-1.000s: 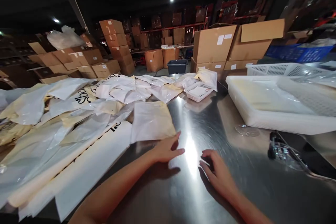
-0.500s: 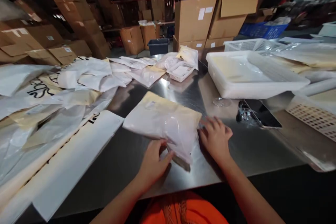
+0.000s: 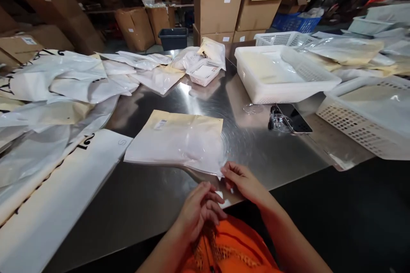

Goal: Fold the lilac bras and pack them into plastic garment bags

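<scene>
A flat clear plastic bag [image 3: 179,140] with white and cream contents and a small printed label lies on the metal table in front of me. My right hand [image 3: 241,180] pinches its near right corner between thumb and fingers. My left hand [image 3: 203,209] hovers at the table's near edge, close to my orange clothing. Its fingers are loosely bent and apart, with nothing seen in them. Small white patches show on the table edge between the hands; whether they are scraps or glare I cannot tell.
To the left, bagged white sheets [image 3: 73,72] are heaped beside a long white board [image 3: 80,179]. A small white basket [image 3: 205,74] stands behind. On the right are a white tray [image 3: 285,94], a phone [image 3: 294,117], tangled earphones [image 3: 278,121] and a perforated basket [image 3: 358,132]. Cardboard boxes [image 3: 218,4] stand beyond.
The bag now lies flatter and farther left in view. My left hand has left the bag's near edge and drawn back toward my body. My right hand has moved down to its near corner.
</scene>
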Tool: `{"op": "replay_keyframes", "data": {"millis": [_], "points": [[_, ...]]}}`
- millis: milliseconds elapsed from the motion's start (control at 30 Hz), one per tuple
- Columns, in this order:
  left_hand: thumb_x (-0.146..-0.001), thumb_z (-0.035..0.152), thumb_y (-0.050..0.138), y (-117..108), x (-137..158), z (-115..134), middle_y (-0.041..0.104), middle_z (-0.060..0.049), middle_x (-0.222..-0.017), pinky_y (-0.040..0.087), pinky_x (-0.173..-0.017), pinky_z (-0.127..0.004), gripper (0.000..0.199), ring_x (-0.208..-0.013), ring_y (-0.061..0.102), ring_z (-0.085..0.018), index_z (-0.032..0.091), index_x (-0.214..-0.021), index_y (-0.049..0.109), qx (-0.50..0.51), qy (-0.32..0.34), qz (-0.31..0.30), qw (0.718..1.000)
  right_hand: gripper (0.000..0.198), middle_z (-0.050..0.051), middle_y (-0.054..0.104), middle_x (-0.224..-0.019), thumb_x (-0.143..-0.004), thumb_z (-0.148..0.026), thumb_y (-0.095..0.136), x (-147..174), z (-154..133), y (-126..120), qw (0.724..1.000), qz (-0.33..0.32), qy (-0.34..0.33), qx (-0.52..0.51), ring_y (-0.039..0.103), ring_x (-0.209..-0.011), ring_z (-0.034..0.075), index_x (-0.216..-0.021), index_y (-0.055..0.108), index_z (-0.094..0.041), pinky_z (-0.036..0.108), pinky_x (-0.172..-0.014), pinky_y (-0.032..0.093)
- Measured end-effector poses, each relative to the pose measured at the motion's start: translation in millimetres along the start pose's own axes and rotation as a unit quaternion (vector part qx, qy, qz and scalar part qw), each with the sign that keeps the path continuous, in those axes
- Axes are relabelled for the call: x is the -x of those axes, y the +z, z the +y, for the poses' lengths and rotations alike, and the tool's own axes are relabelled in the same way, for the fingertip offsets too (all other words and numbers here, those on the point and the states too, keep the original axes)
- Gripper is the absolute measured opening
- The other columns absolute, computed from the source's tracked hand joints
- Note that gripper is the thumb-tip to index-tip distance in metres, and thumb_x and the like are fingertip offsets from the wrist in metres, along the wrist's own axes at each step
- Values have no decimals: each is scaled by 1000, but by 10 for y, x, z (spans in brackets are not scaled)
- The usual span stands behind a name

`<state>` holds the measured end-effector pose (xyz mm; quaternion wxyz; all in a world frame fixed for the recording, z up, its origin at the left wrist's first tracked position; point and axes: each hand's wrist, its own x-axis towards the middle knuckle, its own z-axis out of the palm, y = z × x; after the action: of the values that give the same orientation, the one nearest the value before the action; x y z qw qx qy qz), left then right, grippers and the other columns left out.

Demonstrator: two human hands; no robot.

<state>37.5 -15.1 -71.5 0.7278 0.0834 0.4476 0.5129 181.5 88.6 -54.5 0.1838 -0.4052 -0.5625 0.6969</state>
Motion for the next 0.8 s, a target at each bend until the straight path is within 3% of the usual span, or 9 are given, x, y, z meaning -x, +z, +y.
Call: {"op": "replay_keyframes", "data": {"millis": [167,267,367,433,533,600,667,733,800], "points": [[-60,65,74,313,-128,-138,51,-1,-40,16,-28,-15,56,-27,43,-9,14,-55,51,-22,24,-1,999,53,-1,54,-56,-84,-73,50,133,159,272,998,-40,-10,-47,50,-49,15,-72,47,-21,25,-50,35],[-58,61,73,278,-137,2,44,1,-35,14,-28,-16,53,-24,34,-5,15,-47,49,-29,75,45,996,53,-2,47,-52,-83,-69,56,190,123,212,997,43,-40,-51,41,-49,11,-64,46,-19,23,-50,32],[-57,53,75,-68,18,286,40,7,-37,13,-29,-16,48,-26,30,-4,19,-50,42,32,136,138,981,52,-3,40,-50,-72,-59,70,204,-23,-108,977,173,-73,-103,33,-49,9,-53,44,-18,21,-47,30],[-54,47,77,-399,204,447,38,8,-39,14,-28,-16,46,-29,29,-5,20,-52,39,78,195,228,951,48,-4,39,-50,-59,-47,79,192,-106,-375,948,236,-87,-197,34,-49,9,-51,41,-19,20,-44,34],[-65,48,71,-810,514,527,40,6,-44,25,-33,-19,43,-38,36,-9,20,-52,41,-26,262,352,898,52,-2,51,-56,-48,-52,82,171,-104,-625,905,292,-72,-300,48,-51,13,-62,43,-21,24,-43,47],[-76,49,65,-917,678,491,42,3,-48,34,-42,-22,44,-46,41,-11,20,-52,41,-216,314,426,821,62,1,61,-68,-49,-65,79,157,-26,-615,903,310,-46,-293,61,-58,21,-79,45,-23,33,-44,54],[-84,43,62,-858,764,443,45,3,-53,37,-51,-23,41,-52,45,-12,20,-55,44,-421,386,451,686,71,1,66,-78,-49,-59,84,135,68,-494,913,317,-40,-255,67,-64,25,-94,40,-25,38,-47,59],[-88,35,60,-655,752,425,54,2,-61,40,-58,-24,30,-59,52,-12,20,-64,51,-579,460,373,559,79,-3,66,-78,-48,-42,91,105,131,-334,916,325,-61,-226,67,-63,21,-101,34,-26,34,-52,61],[-90,32,58,-365,653,444,62,-1,-73,43,-64,-25,17,-69,59,-15,21,-77,59,-687,502,245,465,81,-5,65,-73,-48,-37,92,73,131,-199,916,326,-96,-213,65,-60,17,-101,32,-25,27,-53,59]]}}
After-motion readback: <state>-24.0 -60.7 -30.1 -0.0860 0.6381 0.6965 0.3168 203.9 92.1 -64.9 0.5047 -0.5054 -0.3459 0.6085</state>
